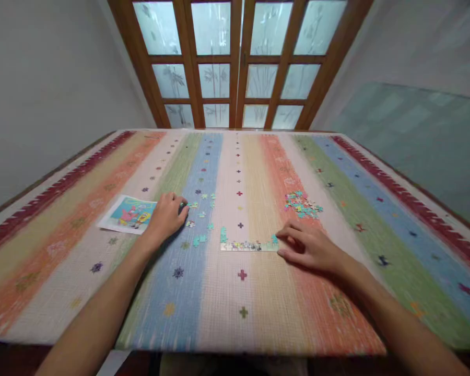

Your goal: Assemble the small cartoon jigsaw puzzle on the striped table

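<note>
My right hand (303, 244) is at the right end of a joined strip of jigsaw pieces (248, 246), thumb and fingers pinched on a teal puzzle piece (274, 238) at that corner. At the strip's left end, a short column of joined teal pieces (223, 233) points away from me. My left hand (167, 215) rests on the cloth with its fingers curled, beside scattered puzzle pieces (202, 214). Whatever lies under those fingertips is hidden. Partly behind the left wrist lies a reference picture (130, 214) with pink and yellow cartoon figures.
A heap of loose puzzle pieces (303, 204) lies beyond my right hand. The striped tablecloth (227, 303) covers the table, whose near edge runs below my forearms. Wooden doors with glass panes (213, 81) stand past the far edge, with walls on both sides.
</note>
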`<state>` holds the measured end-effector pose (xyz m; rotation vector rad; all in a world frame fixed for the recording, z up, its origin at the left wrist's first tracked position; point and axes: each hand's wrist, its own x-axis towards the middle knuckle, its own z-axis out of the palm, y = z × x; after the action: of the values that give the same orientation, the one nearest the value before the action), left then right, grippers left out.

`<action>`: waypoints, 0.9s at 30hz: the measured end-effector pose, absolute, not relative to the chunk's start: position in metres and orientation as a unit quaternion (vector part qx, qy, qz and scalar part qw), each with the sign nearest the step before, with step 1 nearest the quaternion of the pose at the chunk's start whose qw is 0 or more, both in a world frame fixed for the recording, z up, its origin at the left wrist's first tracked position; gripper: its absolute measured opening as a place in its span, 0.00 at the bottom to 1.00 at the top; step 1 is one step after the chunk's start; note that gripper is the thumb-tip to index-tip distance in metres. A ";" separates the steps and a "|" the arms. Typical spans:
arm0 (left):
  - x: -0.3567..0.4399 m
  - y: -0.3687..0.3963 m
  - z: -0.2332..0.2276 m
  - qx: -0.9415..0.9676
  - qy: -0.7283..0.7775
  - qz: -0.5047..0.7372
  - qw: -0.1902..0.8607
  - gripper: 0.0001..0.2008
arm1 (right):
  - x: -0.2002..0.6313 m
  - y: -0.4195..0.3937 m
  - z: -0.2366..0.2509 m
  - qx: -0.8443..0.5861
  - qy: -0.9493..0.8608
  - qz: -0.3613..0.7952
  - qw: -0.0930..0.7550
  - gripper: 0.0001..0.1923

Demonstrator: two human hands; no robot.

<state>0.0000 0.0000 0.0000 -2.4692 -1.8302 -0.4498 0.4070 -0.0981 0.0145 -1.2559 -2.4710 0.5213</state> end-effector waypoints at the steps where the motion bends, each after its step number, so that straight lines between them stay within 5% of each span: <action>1: 0.000 0.000 0.001 -0.797 -0.585 -0.150 0.012 0.12 | 0.407 -0.098 0.015 -0.439 -0.865 0.182 0.161 0.09; 7: 0.002 -0.001 0.013 -0.764 -0.579 -0.263 -0.108 0.06 | 0.408 -0.098 0.014 -0.446 -0.861 0.182 0.163 0.08; 17: 0.053 -0.033 0.039 -0.493 -0.473 -0.428 -0.592 0.17 | 0.409 -0.094 0.010 -0.443 -0.842 0.197 0.238 0.09; 27: 0.097 -0.070 0.029 -0.495 -0.392 -0.386 -0.673 0.12 | 0.362 -0.093 0.035 -0.407 -0.758 0.390 0.327 0.12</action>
<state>0.0967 -0.0702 0.0293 -3.0911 -2.4435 -2.4073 0.3625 -0.0932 0.0354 -1.0672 -1.9863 1.0223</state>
